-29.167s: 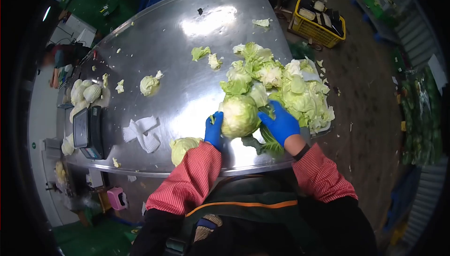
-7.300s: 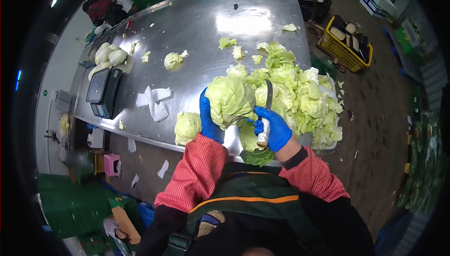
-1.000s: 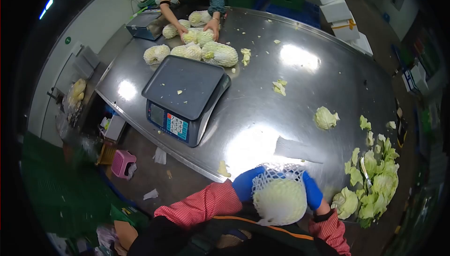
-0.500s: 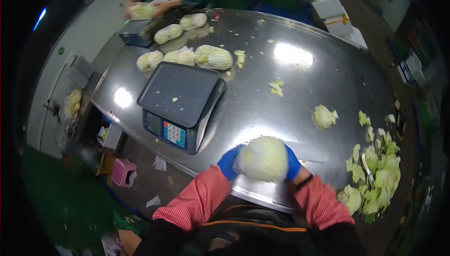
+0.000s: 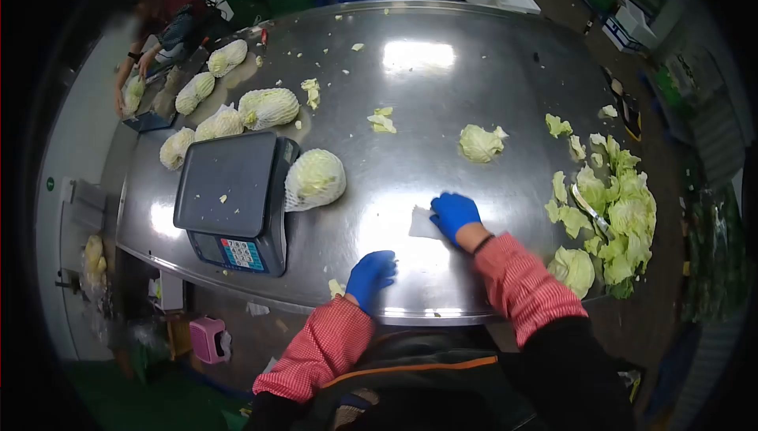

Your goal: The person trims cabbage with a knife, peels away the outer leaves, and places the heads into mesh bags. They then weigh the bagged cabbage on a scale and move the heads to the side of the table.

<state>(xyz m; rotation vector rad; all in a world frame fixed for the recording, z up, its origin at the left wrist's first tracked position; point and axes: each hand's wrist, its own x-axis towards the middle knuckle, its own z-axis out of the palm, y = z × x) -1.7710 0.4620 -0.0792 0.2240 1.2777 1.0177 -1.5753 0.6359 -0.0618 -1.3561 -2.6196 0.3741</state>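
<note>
My left hand (image 5: 371, 277), in a blue glove, hovers near the table's front edge with its fingers loosely bent and nothing in them. A flat whitish piece, apparently a foam net sleeve (image 5: 423, 224), lies on the metal table; my blue-gloved right hand (image 5: 455, 216) has its fingers closed at the sleeve's right end. Up and left of both hands, a Chinese cabbage (image 5: 316, 178) in a white foam net rests against the right side of the weighing scale (image 5: 225, 186). A bare cabbage head (image 5: 482, 144) sits beyond my right hand.
Several netted cabbages (image 5: 268, 108) lie behind the scale. At the far left a co-worker's hands (image 5: 130, 88) hold a cabbage over another scale. Loose leaves (image 5: 632, 218) are heaped at the right, with a knife (image 5: 588, 208) and a trimmed cabbage (image 5: 572, 271) among them.
Both hands have let go of the netted cabbage, now beside the scale. My right hand has come to the whitish sleeve; my left hand is drawn back. The view has turned right.
</note>
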